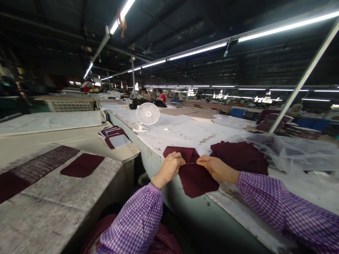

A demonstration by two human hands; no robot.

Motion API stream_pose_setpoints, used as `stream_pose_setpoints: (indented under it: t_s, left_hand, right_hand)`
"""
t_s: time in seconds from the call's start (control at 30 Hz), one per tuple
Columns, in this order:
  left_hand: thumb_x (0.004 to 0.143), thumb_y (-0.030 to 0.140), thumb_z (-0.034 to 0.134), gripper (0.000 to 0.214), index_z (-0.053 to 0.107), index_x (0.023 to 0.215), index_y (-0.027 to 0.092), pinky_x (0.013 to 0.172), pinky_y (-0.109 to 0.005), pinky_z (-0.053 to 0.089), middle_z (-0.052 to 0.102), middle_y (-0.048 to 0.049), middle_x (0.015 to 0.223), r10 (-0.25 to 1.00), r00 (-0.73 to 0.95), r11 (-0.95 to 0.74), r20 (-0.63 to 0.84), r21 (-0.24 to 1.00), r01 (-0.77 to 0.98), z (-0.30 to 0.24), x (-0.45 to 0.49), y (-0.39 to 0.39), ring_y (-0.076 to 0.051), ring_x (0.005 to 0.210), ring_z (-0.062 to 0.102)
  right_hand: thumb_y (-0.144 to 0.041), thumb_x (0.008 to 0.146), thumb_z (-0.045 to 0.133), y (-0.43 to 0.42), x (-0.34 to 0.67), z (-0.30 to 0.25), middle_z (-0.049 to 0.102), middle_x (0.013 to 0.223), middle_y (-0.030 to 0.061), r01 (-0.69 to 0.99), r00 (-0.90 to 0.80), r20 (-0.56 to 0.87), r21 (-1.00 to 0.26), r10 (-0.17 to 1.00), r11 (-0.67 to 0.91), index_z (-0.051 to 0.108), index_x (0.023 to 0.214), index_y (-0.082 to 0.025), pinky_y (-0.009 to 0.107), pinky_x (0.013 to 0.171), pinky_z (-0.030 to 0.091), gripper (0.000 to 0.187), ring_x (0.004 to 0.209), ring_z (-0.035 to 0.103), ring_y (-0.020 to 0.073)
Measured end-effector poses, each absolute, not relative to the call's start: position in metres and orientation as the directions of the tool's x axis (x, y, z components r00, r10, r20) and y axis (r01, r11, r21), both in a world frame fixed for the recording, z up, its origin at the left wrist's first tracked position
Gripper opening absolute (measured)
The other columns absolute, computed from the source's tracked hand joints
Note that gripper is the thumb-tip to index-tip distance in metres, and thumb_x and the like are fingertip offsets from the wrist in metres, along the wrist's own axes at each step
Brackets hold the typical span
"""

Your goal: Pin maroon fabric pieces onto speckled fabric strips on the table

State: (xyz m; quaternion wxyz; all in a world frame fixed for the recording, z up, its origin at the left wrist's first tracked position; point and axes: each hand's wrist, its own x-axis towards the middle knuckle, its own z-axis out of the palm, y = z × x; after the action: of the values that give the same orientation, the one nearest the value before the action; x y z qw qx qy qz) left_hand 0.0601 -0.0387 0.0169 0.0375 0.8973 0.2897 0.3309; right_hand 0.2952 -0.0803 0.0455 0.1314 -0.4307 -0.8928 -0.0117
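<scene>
Two bare hands on my feed, left hand [171, 165] and right hand [215, 167], a little apart, each with fingertips pinched on the same folded maroon fabric piece [197, 181]. It sits at the near edge of the long white-topped table [182, 132], with its lower part hanging over the side. Purple-and-white checked sleeves [140, 215] cover both forearms. Just past the right hand I've got a dark maroon stack of cut fabric [238, 155], with clear crumpled plastic film [299, 150] beside it. Farther up the table stands a round white plastic fan [147, 114]. Off left, I can see a flat maroon fabric rectangle [82, 165] on a mottled grey surface [60, 203].
</scene>
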Motion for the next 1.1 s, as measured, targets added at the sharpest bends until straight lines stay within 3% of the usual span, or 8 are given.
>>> stream_pose_setpoints:
  t_s: [0.17, 0.33, 0.47, 0.67, 0.83, 0.97, 1.1]
  left_hand:
    - [0.09, 0.015, 0.039, 0.027, 0.065, 0.09, 0.019, 0.076, -0.03, 0.039, 0.057, -0.0045, 0.088, 0.522, 0.634, -0.819, 0.571, 0.128, 0.56, 0.018, 0.059, -0.049, -0.017, 0.082, 0.047]
    - [0.09, 0.014, 0.039, 0.027, 0.065, 0.092, 0.019, 0.076, -0.03, 0.038, 0.055, -0.0049, 0.088, 0.51, 0.648, -0.823, 0.566, 0.102, 0.559, 0.019, 0.057, -0.052, -0.017, 0.081, 0.047]
    - [0.09, 0.015, 0.041, 0.025, 0.066, 0.09, 0.019, 0.077, -0.031, 0.039, 0.057, -0.0053, 0.087, 0.498, 0.665, -0.831, 0.557, 0.09, 0.548, 0.022, 0.056, -0.052, -0.018, 0.085, 0.048]
    - [0.089, 0.017, 0.043, 0.024, 0.066, 0.095, 0.018, 0.079, -0.029, 0.043, 0.064, -0.0035, 0.084, 0.655, 0.487, -0.754, 0.577, 0.461, 0.468, 0.024, 0.045, -0.041, -0.016, 0.082, 0.054]
    - [0.078, 0.018, 0.058, 0.011, 0.069, 0.081, 0.018, 0.074, -0.029, 0.044, 0.064, -0.0021, 0.079, 0.736, 0.427, -0.677, 0.526, 0.552, 0.486, 0.02, 0.041, -0.039, -0.017, 0.079, 0.055]
    - [0.08, 0.013, 0.054, 0.016, 0.068, 0.077, 0.02, 0.076, -0.03, 0.04, 0.063, -0.0015, 0.079, 0.709, 0.455, -0.701, 0.538, 0.474, 0.533, 0.017, 0.041, -0.045, -0.017, 0.081, 0.052]
    - [0.089, 0.016, 0.044, 0.022, 0.066, 0.086, 0.02, 0.08, -0.035, 0.035, 0.06, -0.0046, 0.084, 0.602, 0.541, -0.763, 0.587, 0.224, 0.606, 0.017, 0.039, -0.054, -0.019, 0.086, 0.047]
  right_hand:
    - [-0.006, 0.081, 0.039, -0.08, 0.292, 0.055, 0.061, 0.108, 0.0079, 0.779, -0.617, 0.159, -0.021, 0.771, 0.627, 0.064, 0.11, -0.019, 0.028, 0.085, 0.046, 0.04, 0.094, 0.058, 0.0176]
    - [-0.004, 0.082, 0.037, -0.08, 0.283, 0.064, 0.059, 0.107, 0.0086, 0.755, -0.655, 0.059, 0.095, 0.754, 0.648, 0.058, 0.122, -0.024, 0.029, 0.082, 0.046, 0.05, 0.093, 0.057, 0.0174]
    - [-0.004, 0.082, 0.037, -0.08, 0.267, 0.074, 0.058, 0.092, 0.0079, 0.75, -0.624, -0.038, 0.254, 0.781, 0.611, 0.049, 0.131, -0.03, 0.029, 0.072, 0.046, 0.057, 0.08, 0.058, 0.0178]
    - [-0.005, 0.083, 0.038, -0.08, 0.257, 0.08, 0.057, 0.086, 0.0062, 0.727, -0.63, -0.052, 0.31, 0.775, 0.612, 0.049, 0.131, -0.031, 0.025, 0.065, 0.041, 0.056, 0.07, 0.056, 0.015]
    - [-0.006, 0.082, 0.04, -0.078, 0.259, 0.078, 0.056, 0.082, 0.0059, 0.705, -0.661, -0.041, 0.31, 0.75, 0.638, 0.05, 0.131, -0.028, 0.023, 0.06, 0.038, 0.054, 0.068, 0.055, 0.0145]
    - [-0.008, 0.083, 0.04, -0.077, 0.257, 0.08, 0.057, 0.081, 0.0056, 0.695, -0.652, -0.081, 0.331, 0.754, 0.638, 0.046, 0.133, -0.028, 0.023, 0.058, 0.036, 0.055, 0.065, 0.054, 0.0138]
    - [-0.008, 0.081, 0.042, -0.075, 0.253, 0.085, 0.057, 0.079, 0.0047, 0.677, -0.662, -0.115, 0.332, 0.741, 0.657, 0.047, 0.132, -0.03, 0.023, 0.055, 0.034, 0.056, 0.061, 0.053, 0.0123]
